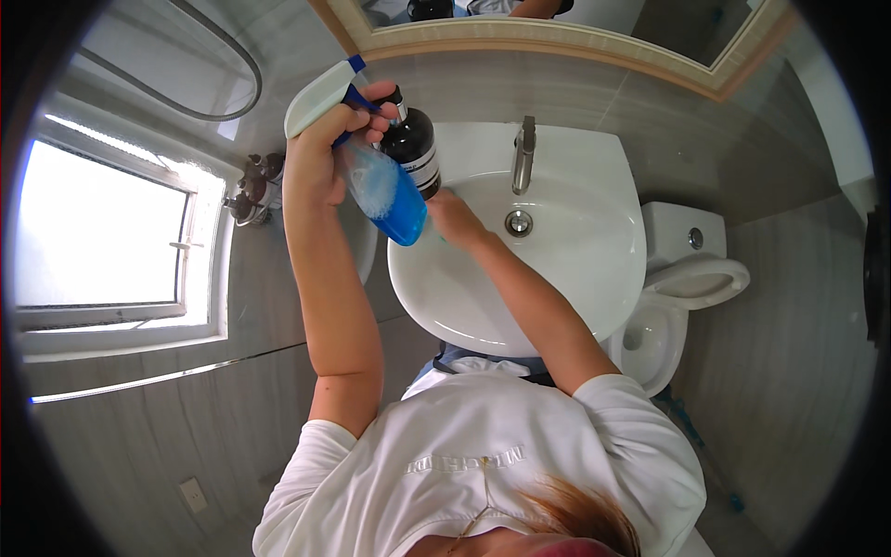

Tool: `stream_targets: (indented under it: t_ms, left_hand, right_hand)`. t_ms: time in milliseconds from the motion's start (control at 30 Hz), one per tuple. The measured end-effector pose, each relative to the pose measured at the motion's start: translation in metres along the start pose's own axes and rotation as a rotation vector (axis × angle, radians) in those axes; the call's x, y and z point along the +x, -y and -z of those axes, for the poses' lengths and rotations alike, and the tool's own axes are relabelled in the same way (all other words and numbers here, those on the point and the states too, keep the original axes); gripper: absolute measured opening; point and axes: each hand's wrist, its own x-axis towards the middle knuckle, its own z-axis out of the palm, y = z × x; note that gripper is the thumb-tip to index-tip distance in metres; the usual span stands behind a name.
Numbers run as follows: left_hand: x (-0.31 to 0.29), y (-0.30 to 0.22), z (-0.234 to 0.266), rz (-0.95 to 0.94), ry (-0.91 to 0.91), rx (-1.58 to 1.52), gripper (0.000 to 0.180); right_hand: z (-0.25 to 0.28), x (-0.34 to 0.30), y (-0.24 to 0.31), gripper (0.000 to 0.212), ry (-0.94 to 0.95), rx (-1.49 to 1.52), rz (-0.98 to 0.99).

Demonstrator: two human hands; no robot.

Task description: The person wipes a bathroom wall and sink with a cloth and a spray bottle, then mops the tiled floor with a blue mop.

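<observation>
My left hand [320, 153] is raised over the left side of a white sink [594, 278], gripping a spray bottle [390, 200] by its neck. The bottle has a white and blue trigger head and a clear body with blue liquid low in it. Just behind it a dark brown bottle with a white label [415, 148] stands on the sink's rim. My right hand [452, 215] rests on the inner left wall of the basin, below the dark bottle. The spray bottle partly covers its fingers, so what they hold is hidden.
A metal faucet [524, 153] and drain [518, 223] sit mid-basin. A white toilet [691, 283] with its lid up stands right of the sink. A bright window [102, 232], shower fittings [252, 190] and a hose [218, 88] are left. A framed mirror [557, 42] hangs above.
</observation>
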Motion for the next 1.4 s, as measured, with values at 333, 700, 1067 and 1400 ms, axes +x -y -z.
stream_targets:
  t_ms: [333,700,1067,1400]
  left_hand:
    - [-0.005,-0.009,-0.004,-0.110,-0.014,-0.001,0.042]
    - [0.001,-0.005,0.008,-0.065,-0.015,0.015,0.039]
    - [0.051,0.062,-0.024,-0.035,0.054,-0.076,0.041]
    - [0.085,0.115,-0.051,0.011,0.089,-0.136,0.056]
  right_hand:
    - [0.035,0.055,-0.053,0.038,-0.640,-0.615,-0.453]
    - [0.008,0.062,0.004,0.023,0.034,0.219,-0.494]
    - [0.086,-0.117,0.023,0.058,0.135,0.379,-0.305]
    - [0.210,-0.176,0.040,0.052,-0.277,0.114,-0.657]
